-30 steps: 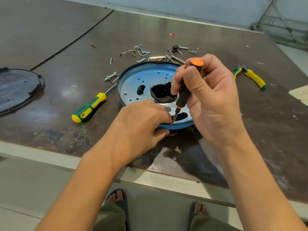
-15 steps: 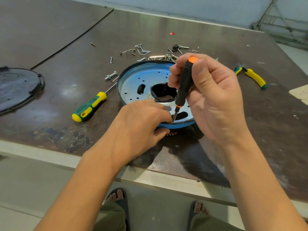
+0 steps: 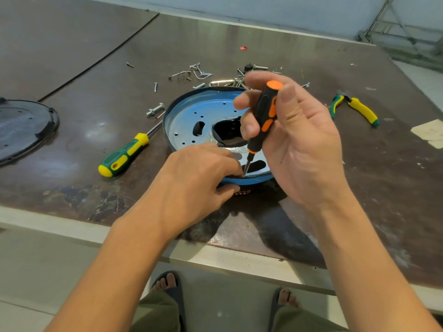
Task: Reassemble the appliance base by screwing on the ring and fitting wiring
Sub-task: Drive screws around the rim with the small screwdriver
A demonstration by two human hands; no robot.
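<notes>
From the head camera, the blue base (image 3: 191,116) sits on the brown table (image 3: 383,188) close to its near edge, a round shallow dish with small holes, oval slots and a large dark opening in the middle; the left hand (image 3: 194,178) grips the near rim of it, fingers curled over the top and the thumb against the outer wall; whether those fingertips also hold a screw cannot be told, as they are hidden. The right hand (image 3: 294,140) pinches the black-and-orange screwdriver (image 3: 263,111) between thumb and fingertips, high on the handle; the tool stands nearly upright, tilted slightly, with its tip down at the inner near edge of the base, just beside the left fingertips. Left of the base lies a green-and-yellow screwdriver (image 3: 124,155), its shaft pointing at the rim; a bolt (image 3: 155,109) rests near that shaft; loose screws (image 3: 201,73) are scattered behind the base; pliers (image 3: 359,111) with yellow and green grips lie to the right, well apart; a black round cover (image 3: 24,125) lies at the far left of the table.
</notes>
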